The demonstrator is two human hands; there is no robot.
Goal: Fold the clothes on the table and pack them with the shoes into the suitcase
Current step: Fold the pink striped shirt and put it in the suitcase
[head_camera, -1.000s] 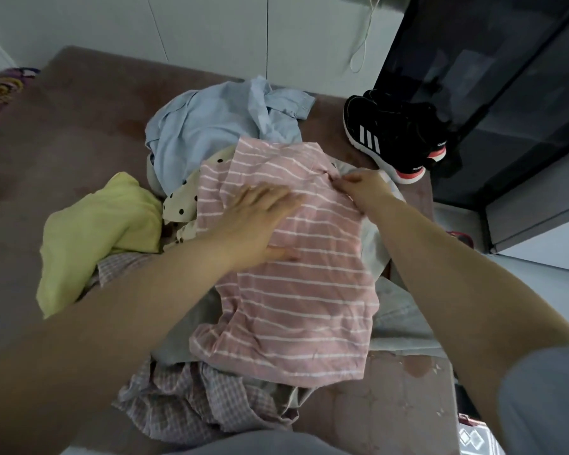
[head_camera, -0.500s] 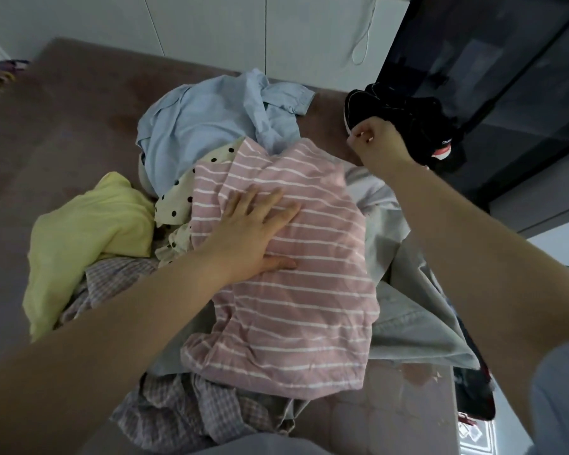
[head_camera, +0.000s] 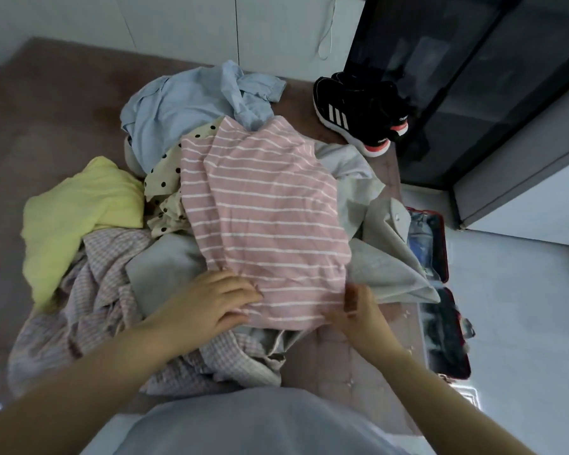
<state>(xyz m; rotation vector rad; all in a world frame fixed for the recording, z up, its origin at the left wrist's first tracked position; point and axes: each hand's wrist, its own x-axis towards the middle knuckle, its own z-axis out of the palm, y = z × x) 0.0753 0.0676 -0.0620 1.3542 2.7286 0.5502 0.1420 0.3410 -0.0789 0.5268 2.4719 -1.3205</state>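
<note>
Lying on top of the heap of clothes in the middle of the counter, the pink striped shirt has one side turned over onto itself. The left hand rests on its near left hem, fingers close together and nearly straight, pressing the cloth flat. The right hand is at the shirt's near right corner, touching the hem; it is blurred, so I cannot tell whether its fingers pinch the cloth or only lie against it.

Under and around the pink shirt lie a blue shirt toward the far edge, a spotted cream piece just beside it, a yellow top on the left, a checked shirt at the near edge, and a grey garment spilling over the right edge. The black shoes stand at the far right corner. The suitcase lies open on the floor beside the counter's right edge, partly hidden by the grey garment.
</note>
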